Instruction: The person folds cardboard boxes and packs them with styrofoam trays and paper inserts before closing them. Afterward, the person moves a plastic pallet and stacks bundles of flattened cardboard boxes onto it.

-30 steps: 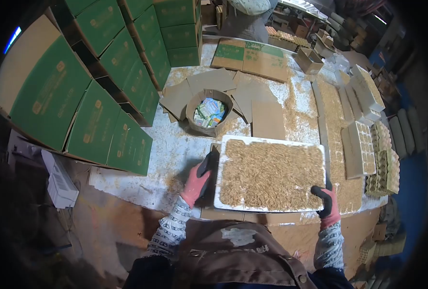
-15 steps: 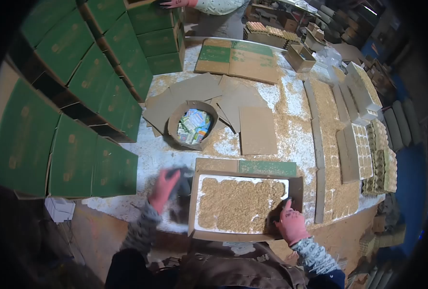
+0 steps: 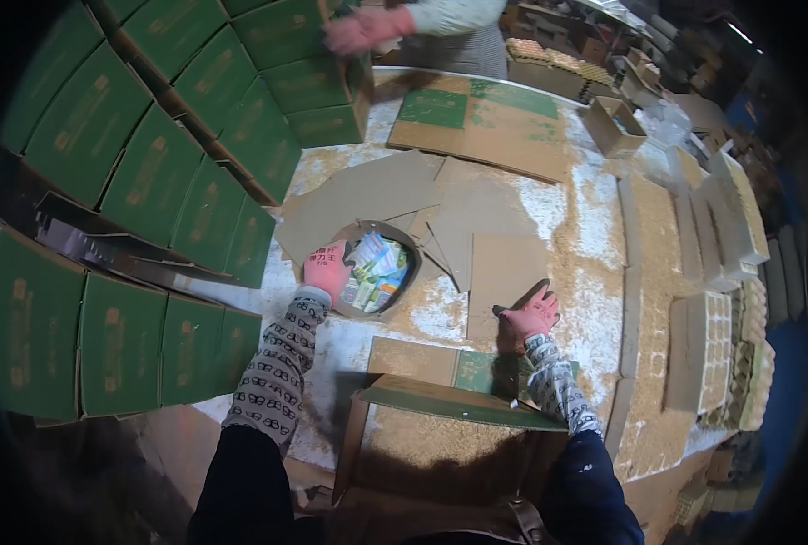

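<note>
My left hand [image 3: 328, 270], in a pink glove, is at the left rim of a round cardboard tub [image 3: 407, 282]. Small colourful packets [image 3: 378, 263] fill that tub; my fingertips are hard to make out there. My right hand [image 3: 533, 314], also gloved, has its fingers apart at the lower right part of a flat brown cardboard sheet [image 3: 504, 263]. Close to my body stands an open cardboard box [image 3: 350, 445] with sawdust-like material [image 3: 431, 436] inside. A green-edged flap [image 3: 458, 405] of the box stands up across its far side.
Green boxes [image 3: 127, 177] are stacked along the left. Flat cardboard [image 3: 476, 132] lies at the back, where another person's gloved hand [image 3: 367, 30] touches a stack. Sawdust-filled trays [image 3: 654, 300] and egg trays [image 3: 753, 354] line the right side.
My left hand has moved forward to the tub. My right hand has left the box and reached the cardboard sheet. The box sits nearer my body, its far flap now raised.
</note>
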A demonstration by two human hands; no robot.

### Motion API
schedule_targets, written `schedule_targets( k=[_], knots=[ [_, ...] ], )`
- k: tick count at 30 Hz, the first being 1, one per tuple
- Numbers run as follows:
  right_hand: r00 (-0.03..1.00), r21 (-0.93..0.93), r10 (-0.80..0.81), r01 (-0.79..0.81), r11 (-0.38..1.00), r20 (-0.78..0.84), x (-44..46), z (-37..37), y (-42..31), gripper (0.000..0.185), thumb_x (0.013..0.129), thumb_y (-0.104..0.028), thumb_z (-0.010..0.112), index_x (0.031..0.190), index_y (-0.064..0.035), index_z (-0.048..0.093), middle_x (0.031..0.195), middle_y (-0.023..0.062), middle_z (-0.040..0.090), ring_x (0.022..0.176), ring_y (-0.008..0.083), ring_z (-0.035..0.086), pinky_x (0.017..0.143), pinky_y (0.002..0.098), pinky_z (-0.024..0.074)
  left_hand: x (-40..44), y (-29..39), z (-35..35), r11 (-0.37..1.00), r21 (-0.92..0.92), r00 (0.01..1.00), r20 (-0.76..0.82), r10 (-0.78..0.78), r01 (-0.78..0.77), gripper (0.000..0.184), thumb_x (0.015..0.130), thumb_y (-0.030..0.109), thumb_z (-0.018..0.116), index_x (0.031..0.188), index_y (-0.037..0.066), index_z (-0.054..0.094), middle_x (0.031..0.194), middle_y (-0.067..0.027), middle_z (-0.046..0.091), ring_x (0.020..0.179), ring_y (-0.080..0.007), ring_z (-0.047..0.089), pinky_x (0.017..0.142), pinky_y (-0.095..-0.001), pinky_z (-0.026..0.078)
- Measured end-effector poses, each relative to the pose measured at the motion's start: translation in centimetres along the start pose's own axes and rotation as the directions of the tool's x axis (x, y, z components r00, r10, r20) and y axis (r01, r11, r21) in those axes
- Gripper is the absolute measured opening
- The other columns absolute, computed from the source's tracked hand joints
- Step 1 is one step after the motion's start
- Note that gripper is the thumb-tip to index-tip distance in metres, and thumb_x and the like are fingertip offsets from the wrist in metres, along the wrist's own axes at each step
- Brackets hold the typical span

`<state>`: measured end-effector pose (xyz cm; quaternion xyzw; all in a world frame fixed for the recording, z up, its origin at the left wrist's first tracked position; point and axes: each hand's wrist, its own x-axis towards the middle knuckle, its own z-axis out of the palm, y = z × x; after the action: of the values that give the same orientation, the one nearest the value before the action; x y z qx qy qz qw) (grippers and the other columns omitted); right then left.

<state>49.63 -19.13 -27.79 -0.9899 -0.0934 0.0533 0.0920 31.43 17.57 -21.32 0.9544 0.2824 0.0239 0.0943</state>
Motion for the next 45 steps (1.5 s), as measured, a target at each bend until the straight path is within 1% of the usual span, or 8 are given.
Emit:
schedule_targets(
  k=[13,20,21,24,28,34,37,45],
  knots=[
    [0.879,0.445,-0.304,0.454,0.772,-0.368,-12.5,-21.5,2.4,0.048,0.073,-0.002,0.062,0.119,-0.0068,0.05,0.099,0.0171,0.058,0.084,0.0322,0.061,0.071,0.0357,0.0501,-20.3,11.8,-15.4,0.658,-0.125,0.667,-0.233,0.708,-0.742,0.042,0.06,0.016,0.069,0.099,0.003,0.06,0.107,-0.0168,0.057,0.098,-0.0315,0.055,0.088,-0.0445,0.041],
    [0.347,0.003,-0.938,0.938,0.347,-0.014,-29.4,-23.1,-0.1,0.036,0.073,-0.017,0.059,0.109,-0.0161,0.056,0.096,0.005,0.056,0.076,0.0174,0.057,0.055,0.0269,0.0467,-30.3,11.5,-12.3,0.159,-0.981,0.879,0.17,0.445,0.11,0.065,0.066,0.021,0.074,0.12,0.001,0.045,0.119,-0.0167,0.048,0.112,-0.0287,0.045,0.094,-0.0399,0.037],
    [0.27,0.061,-0.947,0.957,0.284,0.176,-30.6,-21.8,0.6,0.035,0.074,-0.017,0.058,0.109,-0.0156,0.056,0.1,0.0038,0.055,0.082,0.0182,0.056,0.059,0.0285,0.0477,-30.0,10.4,-14.9,0.543,-0.793,0.876,0.025,0.481,-0.276,0.07,0.064,0.019,0.075,0.122,0.0,0.041,0.12,-0.0182,0.047,0.111,-0.0314,0.045,0.094,-0.0408,0.037],
    [0.393,0.173,-0.885,0.881,0.44,0.249,-31.5,-19.4,1.3,0.034,0.074,-0.017,0.058,0.108,-0.0141,0.056,0.105,0.0039,0.053,0.088,0.0208,0.056,0.066,0.0315,0.0485,-30.4,6.7,-15.0,0.866,-0.137,0.865,-0.237,0.442,-0.481,0.073,0.063,0.024,0.074,0.122,-0.003,0.039,0.116,-0.0195,0.048,0.107,-0.0373,0.045,0.092,-0.0426,0.036],
    [0.339,0.471,-0.867,0.736,0.487,0.366,-30.5,-16.8,3.8,0.028,0.075,-0.014,0.057,0.102,-0.0083,0.06,0.098,0.0124,0.061,0.089,0.0283,0.059,0.079,0.0336,0.0482,-30.1,5.8,-10.8,0.818,-0.448,0.932,-0.21,0.294,-0.359,0.067,0.064,0.021,0.073,0.12,-0.002,0.042,0.117,-0.0205,0.048,0.107,-0.0382,0.045,0.092,-0.0439,0.036],
    [0.97,0.843,-0.229,0.056,0.536,0.082,-25.1,-25.4,10.3,0.064,0.074,0.003,0.06,0.132,-0.0021,0.036,0.128,0.0139,0.046,0.106,0.0199,0.052,0.089,0.0276,0.046,-31.3,5.6,-9.0,0.774,-0.568,0.959,-0.19,0.209,-0.281,0.061,0.064,0.02,0.075,0.115,0.0,0.049,0.119,-0.0186,0.049,0.111,-0.0345,0.045,0.095,-0.0428,0.036],
    [0.693,0.683,-0.226,-0.503,0.529,0.685,-23.1,-17.3,12.5,0.076,0.076,-0.009,0.065,0.139,-0.0051,0.022,0.137,0.0133,0.034,0.109,0.0216,0.05,0.085,0.0302,0.0487,-29.1,8.4,-10.0,0.763,-0.282,0.791,0.023,0.611,-0.582,0.045,0.074,0.026,0.062,0.112,0.002,0.052,0.123,-0.0177,0.045,0.115,-0.0318,0.042,0.098,-0.0418,0.032],
    [0.678,0.807,-0.607,-0.582,-0.099,0.414,-24.6,-17.7,12.4,0.074,0.078,-0.015,0.062,0.14,-0.0079,0.023,0.14,0.007,0.03,0.116,0.0177,0.045,0.092,0.036,0.0419,-28.3,8.5,-7.9,0.711,-0.269,0.719,0.088,0.689,-0.649,0.058,0.076,0.021,0.058,0.127,0.002,0.04,0.121,-0.0159,0.044,0.111,-0.0327,0.04,0.096,-0.0414,0.034]
  ],
)
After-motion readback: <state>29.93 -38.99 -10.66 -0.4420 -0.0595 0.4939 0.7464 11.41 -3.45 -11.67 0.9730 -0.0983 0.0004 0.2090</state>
